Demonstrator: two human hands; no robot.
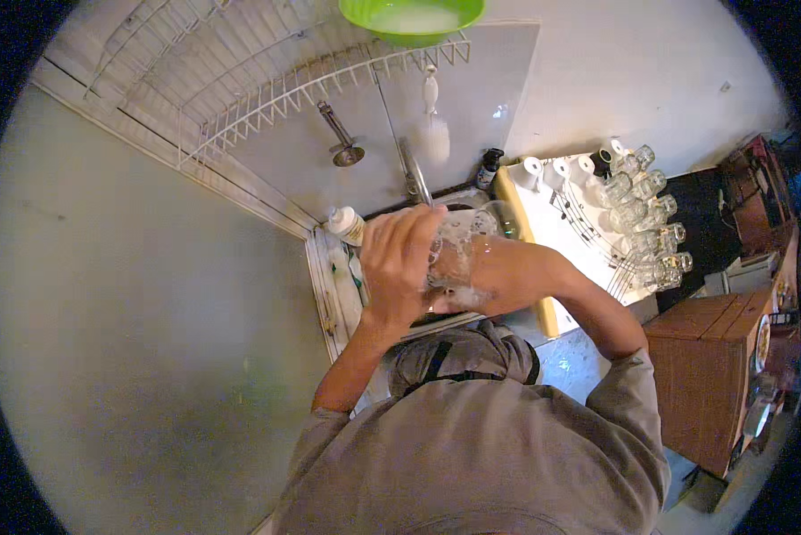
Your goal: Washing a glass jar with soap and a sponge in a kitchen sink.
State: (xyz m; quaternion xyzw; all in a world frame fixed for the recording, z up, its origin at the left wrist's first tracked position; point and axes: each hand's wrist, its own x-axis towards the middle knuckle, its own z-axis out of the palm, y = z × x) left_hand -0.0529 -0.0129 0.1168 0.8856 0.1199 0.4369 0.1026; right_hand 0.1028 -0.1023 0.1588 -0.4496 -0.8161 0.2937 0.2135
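Over the sink, my left hand (395,267) is closed around the side of a clear glass jar (464,228) streaked with soap suds. From the right, my right hand (454,267) reaches into the jar and shows dimly through the wet glass. Suds and the jar wall hide its fingers, so whether it holds anything cannot be seen. Just beyond the hands stands the metal tap (416,175). Beside my left hand is a white bottle (346,225), and a black pump bottle (489,167) stands behind the sink.
Several upturned glass jars (632,214) and white mugs (561,169) sit on a white surface (587,236) patterned with music notes. A wire rack (267,116) holds a green basin (414,36); a brush (432,116) and strainer (348,155) hang below. A wooden cabinet (699,374) stands right.
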